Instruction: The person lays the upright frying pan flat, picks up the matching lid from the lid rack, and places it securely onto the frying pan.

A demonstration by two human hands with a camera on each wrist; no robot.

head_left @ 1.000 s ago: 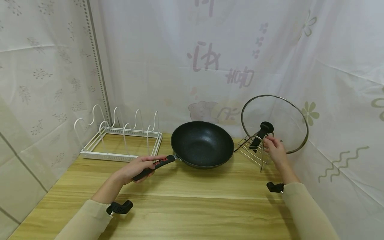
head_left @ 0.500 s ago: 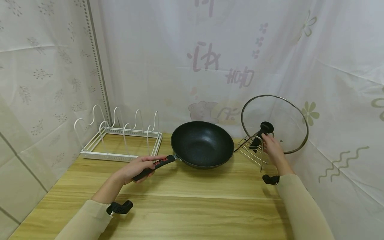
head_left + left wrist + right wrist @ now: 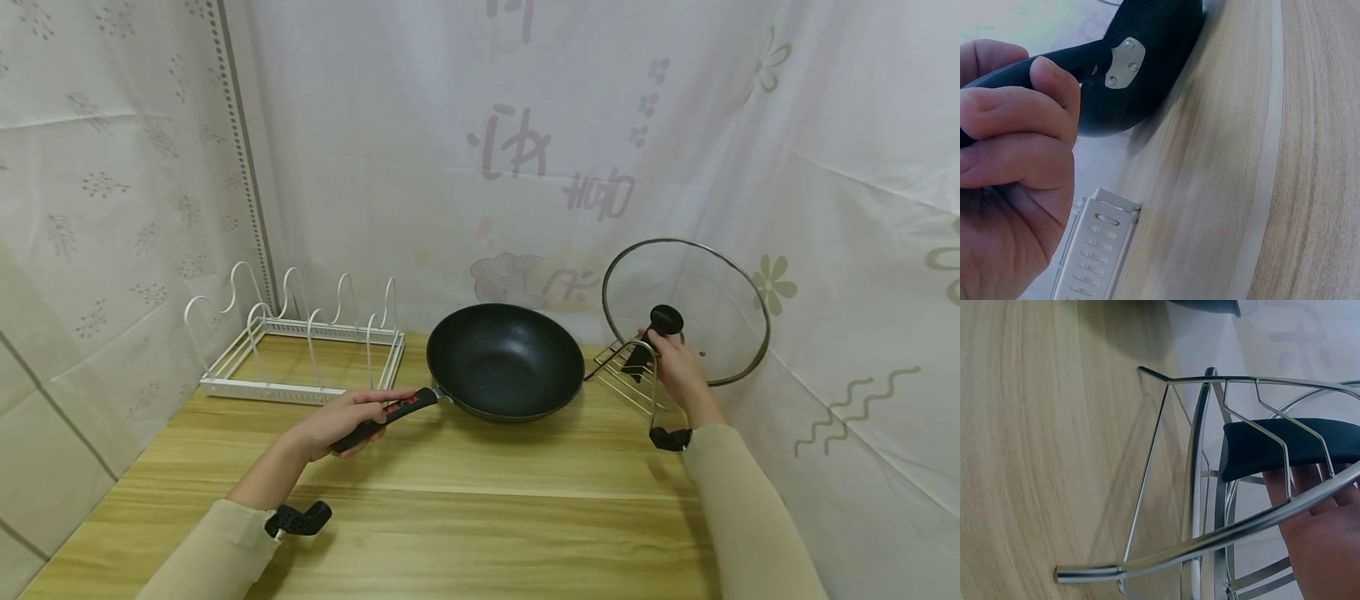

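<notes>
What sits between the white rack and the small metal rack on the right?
The dark wok sits between the white rack and the metal rack; the head view shows this, with the left hand gripping its handle.

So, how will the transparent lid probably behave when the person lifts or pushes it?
The lid is probably stiff but breakable: it looks like clear glass inside a metal rim. Being round and standing tilted on edge, it may roll or tip if pushed. The black handle should be easy to hold, as it sticks out.
</notes>
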